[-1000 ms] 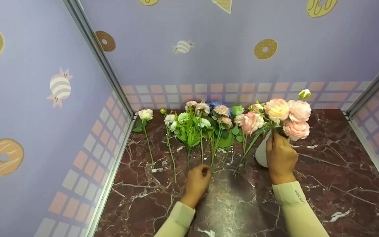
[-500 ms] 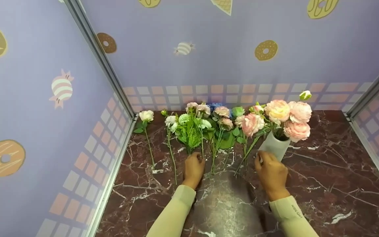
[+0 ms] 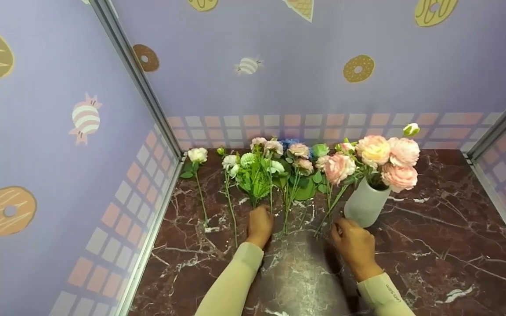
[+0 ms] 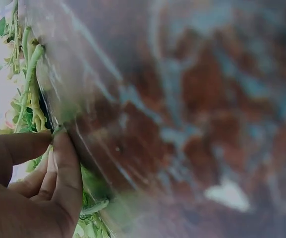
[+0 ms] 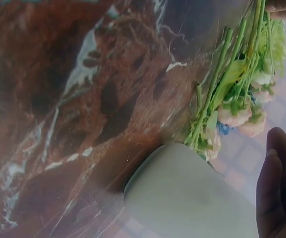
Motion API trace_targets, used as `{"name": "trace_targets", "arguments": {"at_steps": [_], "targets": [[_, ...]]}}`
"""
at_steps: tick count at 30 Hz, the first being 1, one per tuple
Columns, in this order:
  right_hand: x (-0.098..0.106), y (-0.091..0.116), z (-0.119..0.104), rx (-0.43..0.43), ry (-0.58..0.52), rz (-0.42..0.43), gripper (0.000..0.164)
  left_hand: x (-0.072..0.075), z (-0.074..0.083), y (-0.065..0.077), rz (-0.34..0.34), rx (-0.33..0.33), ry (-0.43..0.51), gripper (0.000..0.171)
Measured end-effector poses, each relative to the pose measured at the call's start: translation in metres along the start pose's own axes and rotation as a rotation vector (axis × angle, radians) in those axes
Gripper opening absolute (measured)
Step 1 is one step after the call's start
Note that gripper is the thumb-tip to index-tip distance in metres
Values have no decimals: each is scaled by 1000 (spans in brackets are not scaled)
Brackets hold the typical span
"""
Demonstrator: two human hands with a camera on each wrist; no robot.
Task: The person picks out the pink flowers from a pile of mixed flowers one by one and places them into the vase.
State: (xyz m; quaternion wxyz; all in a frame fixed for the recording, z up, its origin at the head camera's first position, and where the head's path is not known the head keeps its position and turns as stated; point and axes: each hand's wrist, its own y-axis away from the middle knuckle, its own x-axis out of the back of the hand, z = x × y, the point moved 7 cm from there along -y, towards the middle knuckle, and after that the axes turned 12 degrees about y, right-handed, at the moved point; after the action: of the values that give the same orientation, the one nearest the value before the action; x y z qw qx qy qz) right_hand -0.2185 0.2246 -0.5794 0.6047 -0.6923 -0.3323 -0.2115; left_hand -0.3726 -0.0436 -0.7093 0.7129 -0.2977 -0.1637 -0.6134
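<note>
My left hand (image 3: 260,226) is at the lower end of a leafy green-and-white flower spray (image 3: 255,177) lying on the table. In the left wrist view its thumb and fingertips pinch the end of a green stem (image 4: 58,130). Just left of and in front of the white vase (image 3: 366,205), my right hand (image 3: 355,245) holds nothing, its fingers (image 5: 275,173) loosely bent in the right wrist view. Several pink and peach artificial flowers (image 3: 400,177) and a white bud (image 3: 411,129) stand in the vase.
Along the back wall lie a white rose (image 3: 197,155), dusty-pink flowers (image 3: 299,150), blue blossoms (image 3: 290,142), a green rose (image 3: 319,150) and a pink peony (image 3: 340,169), stems toward me. Patterned panels border the dark marbled table (image 3: 437,232).
My right hand has let go at the vase's mouth and come down to its front left. The left hand has moved forward to the leafy spray's stem.
</note>
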Motion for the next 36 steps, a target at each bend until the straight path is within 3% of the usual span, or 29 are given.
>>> {"name": "trace_targets", "arguments": {"at_steps": [9, 17, 23, 30, 36], "targets": [[-4, 1, -1, 29, 1, -48, 11, 1, -1, 0, -48, 10, -31, 21], [-5, 5, -4, 38, 2, -90, 10, 2, 1, 2, -68, -13, 14, 21], [-5, 6, -5, 35, 9, -79, 9, 4, -3, 9, -92, 38, 92, 22], [-6, 8, -5, 34, 12, -78, 9, 33, 35, 33, -77, 19, 119, 18], [-9, 11, -5, 39, 23, -90, 12, 61, 70, 49, -109, 75, 199, 17]]}}
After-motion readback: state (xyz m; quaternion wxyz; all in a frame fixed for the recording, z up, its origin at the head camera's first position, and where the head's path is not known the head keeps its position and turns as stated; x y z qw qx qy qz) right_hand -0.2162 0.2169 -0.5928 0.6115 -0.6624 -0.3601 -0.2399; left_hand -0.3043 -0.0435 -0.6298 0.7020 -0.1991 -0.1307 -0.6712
